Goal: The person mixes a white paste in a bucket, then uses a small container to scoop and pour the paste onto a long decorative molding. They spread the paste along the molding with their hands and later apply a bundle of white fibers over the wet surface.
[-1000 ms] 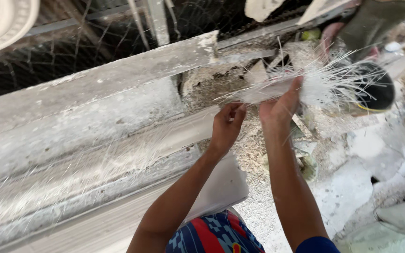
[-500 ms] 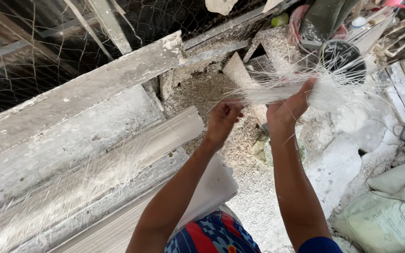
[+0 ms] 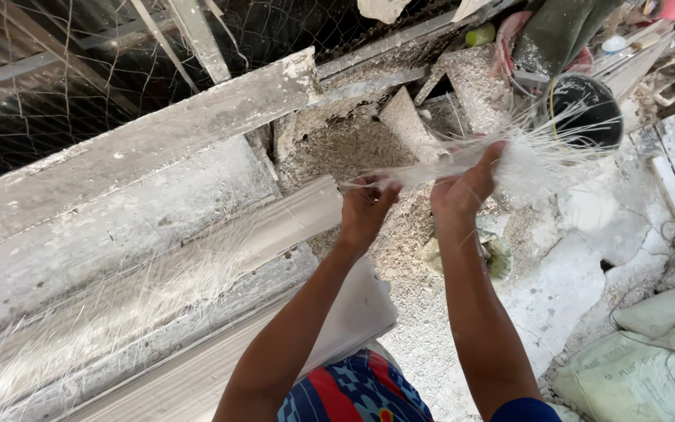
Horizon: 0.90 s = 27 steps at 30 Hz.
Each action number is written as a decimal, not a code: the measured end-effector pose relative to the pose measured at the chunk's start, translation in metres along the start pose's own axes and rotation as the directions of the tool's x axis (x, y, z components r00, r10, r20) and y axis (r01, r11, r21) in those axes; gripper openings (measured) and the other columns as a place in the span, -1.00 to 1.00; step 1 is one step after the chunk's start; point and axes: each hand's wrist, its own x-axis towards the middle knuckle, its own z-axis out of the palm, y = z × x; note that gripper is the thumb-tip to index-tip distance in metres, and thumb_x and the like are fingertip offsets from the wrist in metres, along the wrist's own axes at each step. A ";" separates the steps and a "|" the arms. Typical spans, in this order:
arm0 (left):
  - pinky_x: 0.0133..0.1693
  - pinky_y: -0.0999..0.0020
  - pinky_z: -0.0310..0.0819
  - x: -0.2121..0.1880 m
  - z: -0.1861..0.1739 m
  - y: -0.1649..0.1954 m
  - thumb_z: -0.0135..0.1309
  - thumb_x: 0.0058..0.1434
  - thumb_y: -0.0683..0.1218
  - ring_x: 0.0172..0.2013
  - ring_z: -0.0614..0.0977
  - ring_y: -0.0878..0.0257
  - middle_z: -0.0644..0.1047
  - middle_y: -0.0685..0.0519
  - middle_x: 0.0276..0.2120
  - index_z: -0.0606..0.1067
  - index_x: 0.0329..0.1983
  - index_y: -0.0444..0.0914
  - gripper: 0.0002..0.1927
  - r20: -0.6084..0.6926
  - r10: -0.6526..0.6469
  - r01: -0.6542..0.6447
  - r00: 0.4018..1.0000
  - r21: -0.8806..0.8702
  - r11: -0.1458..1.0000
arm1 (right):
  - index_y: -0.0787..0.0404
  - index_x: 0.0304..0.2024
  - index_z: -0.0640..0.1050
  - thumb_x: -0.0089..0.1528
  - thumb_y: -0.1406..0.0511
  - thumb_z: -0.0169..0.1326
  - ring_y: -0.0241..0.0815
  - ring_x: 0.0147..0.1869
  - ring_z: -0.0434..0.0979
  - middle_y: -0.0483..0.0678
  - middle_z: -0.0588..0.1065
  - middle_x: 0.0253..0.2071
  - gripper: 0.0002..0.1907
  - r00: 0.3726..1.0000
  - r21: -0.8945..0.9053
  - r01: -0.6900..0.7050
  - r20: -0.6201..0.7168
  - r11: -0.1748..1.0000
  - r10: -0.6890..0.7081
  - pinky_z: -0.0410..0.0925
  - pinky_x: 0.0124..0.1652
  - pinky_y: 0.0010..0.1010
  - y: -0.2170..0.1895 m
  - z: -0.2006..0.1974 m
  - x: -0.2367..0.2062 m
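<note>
Both my hands hold a bundle of thin white fibres (image 3: 509, 160) stretched between them. My left hand (image 3: 365, 207) pinches the bundle's left end above the tip of a long white plaster moulding (image 3: 275, 227). My right hand (image 3: 462, 187) is closed around the middle of the bundle, and the loose strands fan out to the right of it. More white fibres (image 3: 119, 312) lie spread along the moulding at the left.
A plaster-caked wooden plank (image 3: 142, 141) runs along the bench, with wire mesh (image 3: 56, 86) behind it. A black bucket (image 3: 587, 109) stands at the upper right. Grey sacks (image 3: 650, 352) lie at the lower right on the plaster-strewn floor (image 3: 580, 266).
The view has shifted, so my hands and the fibre bundle sit slightly further right and higher in the frame. My grip on the bundle is the same.
</note>
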 end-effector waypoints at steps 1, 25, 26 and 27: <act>-0.34 0.43 0.53 -0.001 -0.003 0.001 0.16 0.34 0.00 -0.37 0.60 0.38 0.63 0.04 -0.35 0.53 -0.02 -0.34 -0.68 0.015 -0.028 0.026 1.000 0.083 0.996 | 0.26 0.26 0.36 0.28 -0.09 -0.05 -0.14 0.03 0.45 0.04 0.45 0.00 -0.30 0.999 -0.026 0.004 -0.052 1.000 -0.005 0.41 0.05 -0.23 -0.003 0.001 0.006; 0.22 -0.08 0.32 0.000 -0.078 0.003 -0.09 0.58 -0.07 0.30 0.38 -0.25 0.33 -0.46 0.32 0.14 0.48 -0.48 -0.45 0.133 0.292 -0.317 0.947 0.530 0.787 | 0.23 0.34 0.33 0.44 0.05 -0.08 -0.17 -0.08 0.50 0.08 0.41 0.07 -0.46 0.977 -0.213 -0.191 0.058 0.958 0.207 0.49 -0.24 -0.40 0.025 0.009 -0.060; 0.24 -0.05 0.32 -0.026 -0.080 0.014 -0.16 0.64 -0.09 0.31 0.38 -0.22 0.35 -0.43 0.34 0.17 0.49 -0.46 -0.52 0.169 0.266 -0.314 0.949 0.418 0.853 | 0.27 0.31 0.36 0.45 0.09 -0.01 -0.12 -0.08 0.52 0.08 0.42 0.02 -0.49 0.946 -0.147 -0.286 0.113 0.947 0.303 0.50 -0.22 -0.36 0.042 0.016 -0.079; 0.13 0.04 0.41 -0.046 -0.079 0.023 -0.10 0.55 -0.10 0.16 0.50 -0.08 0.47 -0.32 0.19 0.21 0.44 -0.43 -0.51 0.178 0.243 -0.289 0.954 0.306 0.907 | 0.23 0.24 0.37 0.41 0.10 0.00 -0.14 -0.11 0.54 0.03 0.44 -0.04 -0.54 0.931 -0.156 -0.323 0.125 0.933 0.343 0.49 -0.27 -0.32 0.059 0.025 -0.095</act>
